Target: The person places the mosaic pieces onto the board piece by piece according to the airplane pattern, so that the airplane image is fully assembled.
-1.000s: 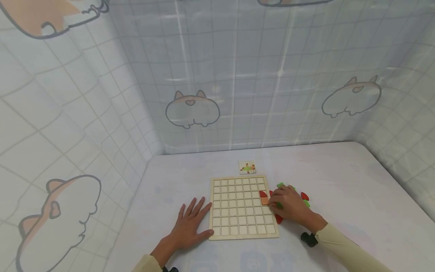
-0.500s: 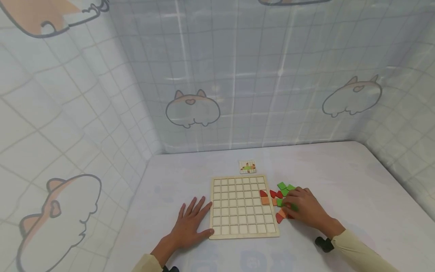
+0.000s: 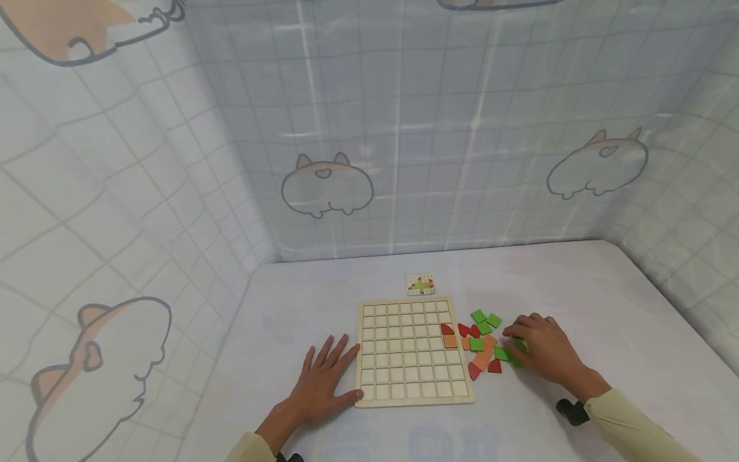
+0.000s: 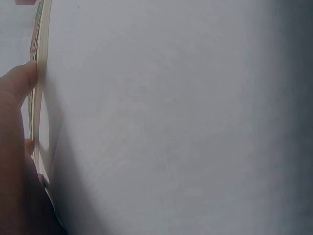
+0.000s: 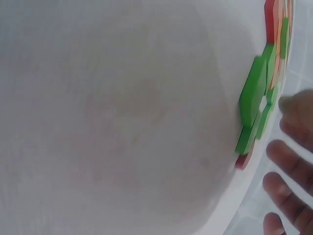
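Note:
A wooden grid board point(image 3: 404, 403) lies flat, holding a red quarter-circle tile point(image 3: 447, 329) and an orange square tile point(image 3: 450, 341) near its right edge. My left hand point(image 3: 323, 388) rests on the table with fingers spread, fingertip and thumb against the board's left edge; the left wrist view shows the thumb point(image 4: 22, 81) at that edge. My right hand point(image 3: 545, 346) hovers over the right end of the loose tiles, partly covering green ones point(image 3: 501, 353). In the right wrist view its fingers point(image 5: 288, 159) are apart beside the green tiles point(image 5: 253, 93), nothing between them.
A small pattern card point(image 3: 420, 284) lies beyond the board. Right of the board are more loose tiles: green squares point(image 3: 478, 316), orange pieces point(image 3: 486, 353) and red quarter-circles point(image 3: 494, 366). A patterned curtain point(image 3: 427, 160) stands behind the table point(image 3: 312, 289).
My right hand has moved right, away from the board's edge and across the loose tiles, uncovering green, orange and red ones. The left hand and board have stayed in place.

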### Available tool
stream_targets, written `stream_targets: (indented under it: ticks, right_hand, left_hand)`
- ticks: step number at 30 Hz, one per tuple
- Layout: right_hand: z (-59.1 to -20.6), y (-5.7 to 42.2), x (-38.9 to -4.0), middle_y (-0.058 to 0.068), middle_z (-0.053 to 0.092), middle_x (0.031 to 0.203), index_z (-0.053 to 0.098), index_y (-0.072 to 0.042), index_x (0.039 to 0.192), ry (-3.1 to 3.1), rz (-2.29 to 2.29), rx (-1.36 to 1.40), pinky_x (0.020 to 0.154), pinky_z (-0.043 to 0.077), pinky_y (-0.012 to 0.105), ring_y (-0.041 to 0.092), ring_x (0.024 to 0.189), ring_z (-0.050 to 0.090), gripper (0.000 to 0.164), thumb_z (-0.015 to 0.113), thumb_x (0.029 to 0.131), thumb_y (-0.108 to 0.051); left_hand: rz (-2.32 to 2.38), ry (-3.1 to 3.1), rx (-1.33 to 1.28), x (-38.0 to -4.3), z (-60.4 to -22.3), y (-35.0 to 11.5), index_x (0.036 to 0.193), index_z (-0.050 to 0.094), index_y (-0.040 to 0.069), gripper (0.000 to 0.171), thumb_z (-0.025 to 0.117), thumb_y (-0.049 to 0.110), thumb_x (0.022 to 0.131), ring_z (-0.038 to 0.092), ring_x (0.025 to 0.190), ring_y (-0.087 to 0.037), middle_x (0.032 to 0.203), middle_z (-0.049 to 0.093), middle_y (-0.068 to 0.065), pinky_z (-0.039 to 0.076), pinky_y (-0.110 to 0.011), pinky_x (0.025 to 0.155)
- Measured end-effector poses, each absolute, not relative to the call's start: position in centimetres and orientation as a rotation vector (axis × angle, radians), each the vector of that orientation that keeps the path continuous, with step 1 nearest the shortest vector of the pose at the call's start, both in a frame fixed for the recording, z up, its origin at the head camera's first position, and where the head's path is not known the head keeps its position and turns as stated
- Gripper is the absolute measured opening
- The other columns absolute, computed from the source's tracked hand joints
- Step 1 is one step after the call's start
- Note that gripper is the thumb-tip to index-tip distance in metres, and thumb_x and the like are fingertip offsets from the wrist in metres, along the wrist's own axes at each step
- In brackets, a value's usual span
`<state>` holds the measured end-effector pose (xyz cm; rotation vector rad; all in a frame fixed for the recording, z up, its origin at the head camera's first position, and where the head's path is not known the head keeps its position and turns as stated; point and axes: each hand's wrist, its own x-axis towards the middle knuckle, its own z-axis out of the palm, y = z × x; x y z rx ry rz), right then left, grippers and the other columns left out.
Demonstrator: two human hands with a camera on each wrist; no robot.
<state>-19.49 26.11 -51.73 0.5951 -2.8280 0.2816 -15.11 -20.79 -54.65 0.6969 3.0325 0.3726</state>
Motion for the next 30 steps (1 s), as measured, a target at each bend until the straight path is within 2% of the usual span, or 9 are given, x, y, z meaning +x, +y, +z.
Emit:
stream_targets:
  ticks: [6,11,19,25,30]
  right_hand:
    - [-51.9,27.1,-19.8,0.006,0.066,0.090,0.074,-0.006,0.102,-2.806,0.260,0.505,0.070,0.048,0.046,0.028,0.083,0.058,0.031,0.085,0.075,-0.015]
    - [-52.0,27.5,-20.1,0.008,0.064,0.088,0.073,0.000,0.103,-2.854,0.223,0.461,0.070,0.051,0.049,0.030,0.083,0.059,0.033,0.084,0.076,-0.015]
    - [-52.2,27.1,-20.5,0.002,0.060,0.075,0.075,-0.002,0.089,-2.904,0.275,0.373,0.061,0.050,0.041,0.024,0.072,0.053,0.024,0.083,0.078,-0.021]
    - [-51.6,26.6,-21.0,-0.001,0.061,0.072,0.071,-0.001,0.088,-2.991,0.513,0.261,0.054,0.045,0.032,0.019,0.065,0.051,0.021,0.082,0.079,-0.017]
    - [-50.7,26.4,-20.9,-0.001,0.063,0.073,0.070,-0.003,0.089,-3.016,0.711,0.217,0.051,0.044,0.030,0.015,0.062,0.052,0.016,0.079,0.081,-0.014]
  left_hand:
    - [0.357,3.042,0.700,-15.1,-55.0,-20.9,0.157,0.026,0.027,0.085,0.041,0.076,0.089,0.009,0.148,-0.033,0.163,0.016,-0.003,0.007,-0.066,0.110]
    - [0.363,3.031,0.700,-15.1,-54.8,-20.9,0.157,0.025,0.028,0.085,0.040,0.076,0.089,0.008,0.149,-0.033,0.163,0.015,-0.003,0.007,-0.066,0.110]
    - [0.386,3.039,0.724,-15.2,-54.7,-20.9,0.157,0.026,0.027,0.084,0.044,0.073,0.090,0.009,0.148,-0.034,0.163,0.016,-0.005,0.008,-0.067,0.109]
    - [0.373,3.048,0.719,-15.2,-54.7,-20.9,0.157,0.027,0.027,0.084,0.043,0.074,0.089,0.009,0.148,-0.034,0.163,0.017,-0.004,0.008,-0.067,0.109]
    - [0.369,3.042,0.712,-15.2,-54.8,-20.9,0.157,0.026,0.027,0.085,0.042,0.075,0.089,0.008,0.148,-0.033,0.163,0.016,-0.004,0.007,-0.067,0.110]
